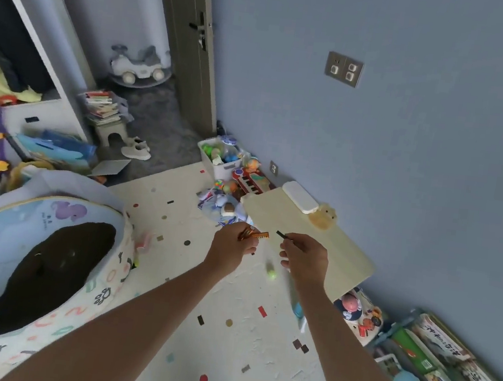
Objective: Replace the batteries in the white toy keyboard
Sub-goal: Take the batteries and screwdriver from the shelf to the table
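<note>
My left hand (pixel 232 245) is shut on a few orange batteries (pixel 254 234), their ends sticking out to the right. My right hand (pixel 303 258) pinches a thin dark tool, a small screwdriver (pixel 282 236), whose tip points toward the batteries. Both hands are held above the speckled floor mat (pixel 199 294), near the front left edge of a low pale yellow table (pixel 316 245). A white oblong object (pixel 300 197) lies at the table's far end by the wall; whether it is the toy keyboard I cannot tell. A red toy keyboard (pixel 249 182) lies on the floor beyond the table.
A toy bin (pixel 221 158) and scattered toys crowd the corner past the table. A round fabric play tub (pixel 35 262) stands at the left. Books and toys (pixel 432 361) line the wall at lower right. A green ball (pixel 271 275) lies on the mat below my hands.
</note>
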The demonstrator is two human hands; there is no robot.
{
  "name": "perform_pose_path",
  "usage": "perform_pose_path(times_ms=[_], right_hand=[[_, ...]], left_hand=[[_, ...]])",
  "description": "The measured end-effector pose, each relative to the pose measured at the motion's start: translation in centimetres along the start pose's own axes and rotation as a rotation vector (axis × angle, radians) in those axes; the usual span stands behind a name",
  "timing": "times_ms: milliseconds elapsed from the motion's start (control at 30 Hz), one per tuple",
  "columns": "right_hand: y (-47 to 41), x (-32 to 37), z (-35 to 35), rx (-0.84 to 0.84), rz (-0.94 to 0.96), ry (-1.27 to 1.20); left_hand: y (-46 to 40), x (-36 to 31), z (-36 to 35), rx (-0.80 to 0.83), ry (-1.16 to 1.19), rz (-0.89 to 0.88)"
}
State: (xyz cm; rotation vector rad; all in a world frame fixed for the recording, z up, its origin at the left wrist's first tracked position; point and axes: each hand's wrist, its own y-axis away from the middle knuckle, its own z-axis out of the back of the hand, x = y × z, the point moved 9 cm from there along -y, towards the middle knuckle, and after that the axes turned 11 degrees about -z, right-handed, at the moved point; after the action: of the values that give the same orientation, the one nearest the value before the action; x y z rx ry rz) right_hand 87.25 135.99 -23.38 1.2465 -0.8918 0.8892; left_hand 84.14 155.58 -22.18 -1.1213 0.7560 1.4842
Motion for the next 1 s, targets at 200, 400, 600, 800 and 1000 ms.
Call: perform_pose_path(times_ms=[200, 400, 600, 800, 1000], right_hand=[[-11.3, 1.7, -5.9, -0.042, -0.064, -0.02], [-21.7, 2.9, -10.4, -0.13, -0.156, -0.053], [-31.6, 3.7, -14.8, -0.269, -0.196, -0.109], [-39.5, 1.6, -16.2, -0.39, -0.287, -0.191], [-50.3, -2.4, -16.1, -0.458, -0.361, -0.256]], left_hand=[[-13.1, 5.1, -0.3, 0.09, -0.071, -0.011], [-26.3, 10.3, -1.3, 0.217, -0.025, -0.005], [-38.6, 16.0, -3.5, 0.372, -0.037, -0.034], [-46.7, 20.7, -8.0, 0.558, -0.084, -0.025], [-54.1, 27.7, -15.6, 0.679, -0.145, -0.028]])
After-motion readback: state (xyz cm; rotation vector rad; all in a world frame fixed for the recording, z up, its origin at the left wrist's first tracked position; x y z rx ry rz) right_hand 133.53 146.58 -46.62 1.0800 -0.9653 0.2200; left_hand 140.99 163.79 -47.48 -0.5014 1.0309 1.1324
